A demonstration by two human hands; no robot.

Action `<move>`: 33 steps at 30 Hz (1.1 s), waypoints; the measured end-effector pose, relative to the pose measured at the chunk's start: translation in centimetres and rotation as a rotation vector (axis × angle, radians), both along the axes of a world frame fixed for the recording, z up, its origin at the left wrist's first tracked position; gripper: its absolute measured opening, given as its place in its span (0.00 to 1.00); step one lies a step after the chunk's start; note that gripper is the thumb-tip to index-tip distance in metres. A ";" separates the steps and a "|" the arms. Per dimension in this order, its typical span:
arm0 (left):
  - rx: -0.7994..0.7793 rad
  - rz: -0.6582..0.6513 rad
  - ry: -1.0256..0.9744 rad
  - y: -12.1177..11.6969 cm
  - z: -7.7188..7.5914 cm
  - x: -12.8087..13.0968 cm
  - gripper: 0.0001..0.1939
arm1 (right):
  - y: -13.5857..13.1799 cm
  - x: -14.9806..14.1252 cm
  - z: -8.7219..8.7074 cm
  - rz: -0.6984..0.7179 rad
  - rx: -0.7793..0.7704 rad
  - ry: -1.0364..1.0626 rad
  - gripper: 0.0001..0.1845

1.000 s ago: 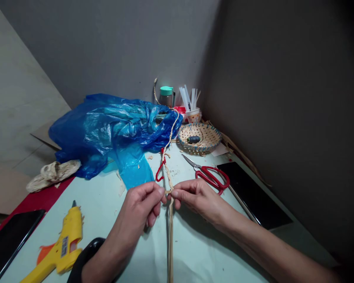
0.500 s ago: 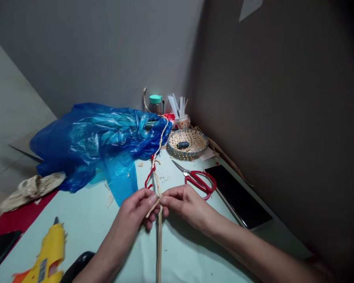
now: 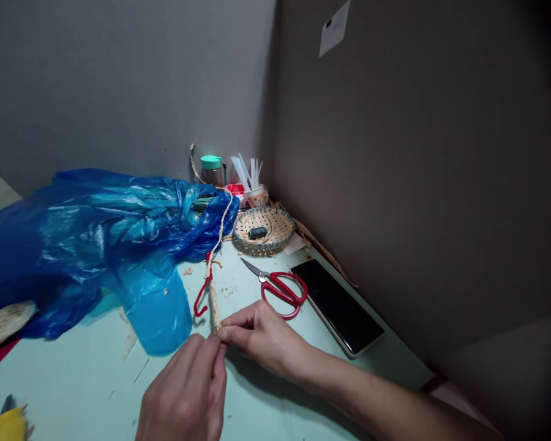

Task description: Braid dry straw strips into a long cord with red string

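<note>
A pale braided cord (image 3: 213, 294) of natural fibre runs from the far side of the table toward me. My right hand (image 3: 257, 337) pinches its near end between thumb and forefinger. Right beside it, my left hand (image 3: 183, 386) is closed with its back toward me; its fingers meet the cord's end, and the loose strands there are hidden behind it. A red tie (image 3: 202, 295) is fastened around the cord farther up. Just beyond my right hand lie scissors (image 3: 282, 291) with red handles, blades pointing away to the left.
A crumpled blue plastic bag (image 3: 119, 226) fills the left. Behind the scissors stand a woven basket (image 3: 282, 226) with a dark thread spool (image 3: 258, 233), a cup of white sticks (image 3: 256, 196) and a teal-lidded jar (image 3: 211, 170). A phone (image 3: 337, 306) lies right; a yellow glue gun (image 3: 7, 425) lower left.
The view has swung right, so things sit farther left. My left hand has turned over and come nearer to me, covering the loose strands. My right hand still pinches the cord.
</note>
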State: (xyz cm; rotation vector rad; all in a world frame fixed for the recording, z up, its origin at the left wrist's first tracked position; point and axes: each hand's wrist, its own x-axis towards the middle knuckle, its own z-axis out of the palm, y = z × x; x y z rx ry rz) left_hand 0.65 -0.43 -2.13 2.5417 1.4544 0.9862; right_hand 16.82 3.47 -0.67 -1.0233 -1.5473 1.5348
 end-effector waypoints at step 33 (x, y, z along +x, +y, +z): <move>-1.176 -0.013 -1.022 1.8 2.1 0.6 0.09 | -1.0 1.2 1.6 0.103 0.278 -0.483 0.11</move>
